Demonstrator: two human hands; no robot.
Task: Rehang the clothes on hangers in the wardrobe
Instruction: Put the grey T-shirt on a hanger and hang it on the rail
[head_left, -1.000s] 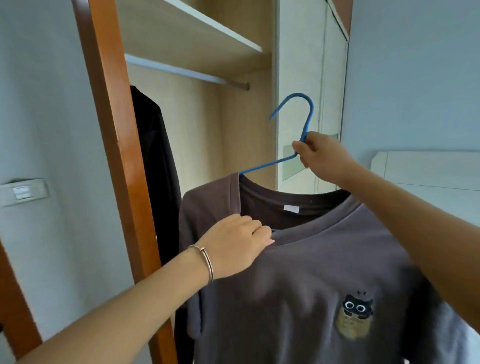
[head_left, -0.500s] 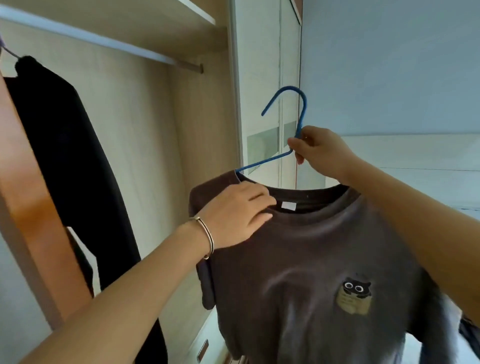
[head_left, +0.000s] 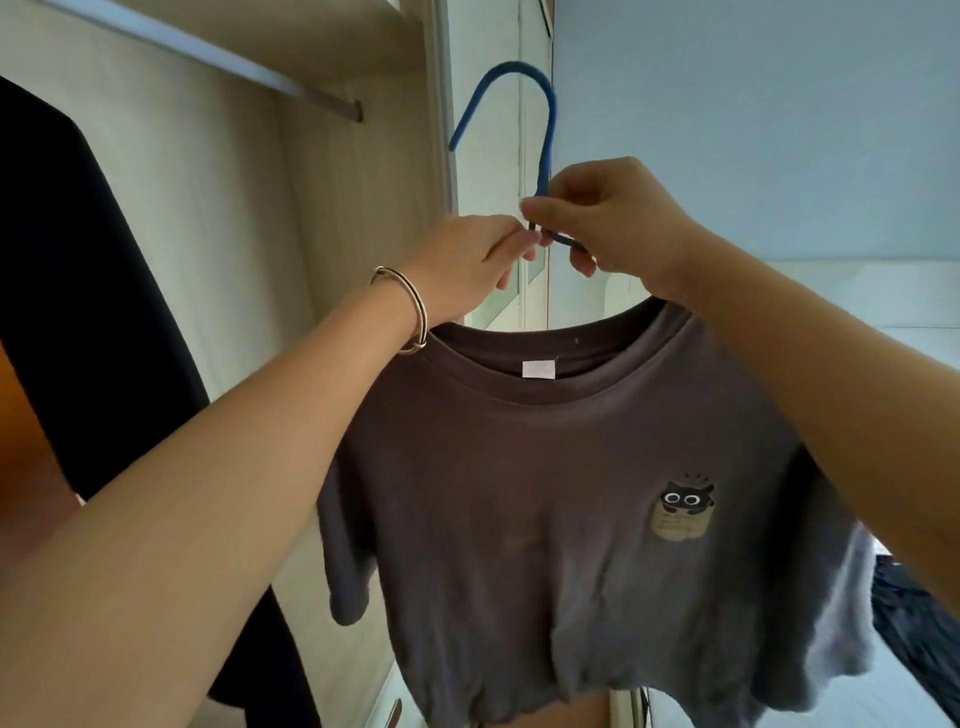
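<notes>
Hanger (head_left: 549, 130) 1 blue | T-shirt (head_left: 519, 493) 1 hung | left hand (head_left: 467, 265), right hand (head_left: 618, 223): fingers (head_left: 550, 210) pinching hanger neck

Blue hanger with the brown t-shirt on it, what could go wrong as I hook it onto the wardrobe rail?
1. The left hand and right hand pinch the blue hanger only at its neck, so the brown t-shirt could swing and slide off a shoulder.
2. The hook sits right of the rail, not over it; a reach might miss.
3. The black garment hangs on the left and could snag.
</notes>
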